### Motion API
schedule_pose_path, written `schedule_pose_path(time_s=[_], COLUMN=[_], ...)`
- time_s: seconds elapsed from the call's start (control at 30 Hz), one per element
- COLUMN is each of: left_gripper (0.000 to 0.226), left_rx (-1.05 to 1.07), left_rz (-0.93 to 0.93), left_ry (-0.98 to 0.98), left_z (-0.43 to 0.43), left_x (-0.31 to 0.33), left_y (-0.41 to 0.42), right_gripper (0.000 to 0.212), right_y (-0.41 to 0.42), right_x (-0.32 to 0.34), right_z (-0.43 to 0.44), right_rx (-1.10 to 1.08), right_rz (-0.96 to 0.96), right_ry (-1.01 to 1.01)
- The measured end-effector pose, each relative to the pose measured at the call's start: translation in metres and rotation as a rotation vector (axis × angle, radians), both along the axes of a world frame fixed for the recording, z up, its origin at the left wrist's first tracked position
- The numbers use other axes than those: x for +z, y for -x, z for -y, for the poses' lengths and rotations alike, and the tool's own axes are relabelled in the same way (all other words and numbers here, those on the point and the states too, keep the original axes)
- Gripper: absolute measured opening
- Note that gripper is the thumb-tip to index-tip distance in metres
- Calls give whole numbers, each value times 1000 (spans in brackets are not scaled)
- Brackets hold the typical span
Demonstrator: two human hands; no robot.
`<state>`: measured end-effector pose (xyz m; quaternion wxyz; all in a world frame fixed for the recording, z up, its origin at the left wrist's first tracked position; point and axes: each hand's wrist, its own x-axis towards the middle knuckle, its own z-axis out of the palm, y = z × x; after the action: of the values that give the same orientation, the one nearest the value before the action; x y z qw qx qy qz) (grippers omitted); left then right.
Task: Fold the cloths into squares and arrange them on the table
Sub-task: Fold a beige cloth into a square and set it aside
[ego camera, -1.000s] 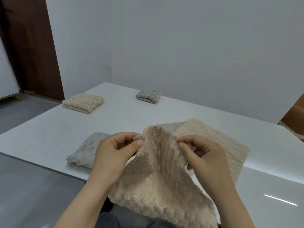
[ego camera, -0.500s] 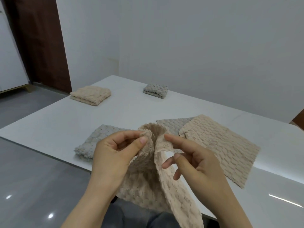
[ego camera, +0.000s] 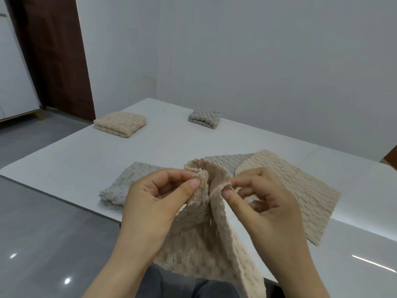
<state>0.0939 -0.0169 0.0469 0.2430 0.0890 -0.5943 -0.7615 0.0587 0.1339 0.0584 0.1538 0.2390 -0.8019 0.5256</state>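
While looking down at the near edge of the white table (ego camera: 86, 160), finds a beige cloth (ego camera: 199, 239) held up at 6 o'clock, partly over the tabletop and partly out past its edge. Gripped along the top by both hands. Left hand (ego camera: 159, 203): thumb and forefinger pinching a bunched corner. Right hand (ego camera: 264, 203): thumb and fingertips pinching the next stretch of the same edge, just beside the left pinch, other fingers curled. Hanging from those two pinches, long axis from 12 o'clock at the hands down to 6 o'clock, lower end over grey trousers (ego camera: 171, 284). Creased lengthwise between the pinches, right part turned edge-on as a narrow strip.

From the hands, at 3 o'clock: a flat beige cloth (ego camera: 300, 190), unfolded, set diamond-wise with one corner toward 5 o'clock, overlapping a grey patch (ego camera: 227, 162) at 1 o'clock. At 9 o'clock: a grey cloth (ego camera: 129, 179) near the table edge, layered at its near corner, partly hidden behind the left hand; cannot tell whether one piece with the grey patch. At 11 o'clock, well apart: a folded beige square (ego camera: 121, 123). At 12 o'clock, far side: a small folded grey square (ego camera: 205, 118).
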Motion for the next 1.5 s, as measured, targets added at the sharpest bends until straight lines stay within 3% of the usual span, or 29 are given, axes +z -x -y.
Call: schedule_pose_path(time_s=[0.5,1.1,1.5], left_gripper=[14,17,10], left_rx=[-40,-78,-119], left_rz=[-77,-96,-92], left_ry=[-24,166,244], left_z=[-2,-5,-1], left_x=[28,27,20], left_y=[-21,-32,-36], right_gripper=[6,6,6], right_y=[-15,-20,-22], right_x=[23,26,26], right_z=[7,6,7], right_rx=[147,208,199], right_rz=[-111,77,96], right_ry=[9,49,30])
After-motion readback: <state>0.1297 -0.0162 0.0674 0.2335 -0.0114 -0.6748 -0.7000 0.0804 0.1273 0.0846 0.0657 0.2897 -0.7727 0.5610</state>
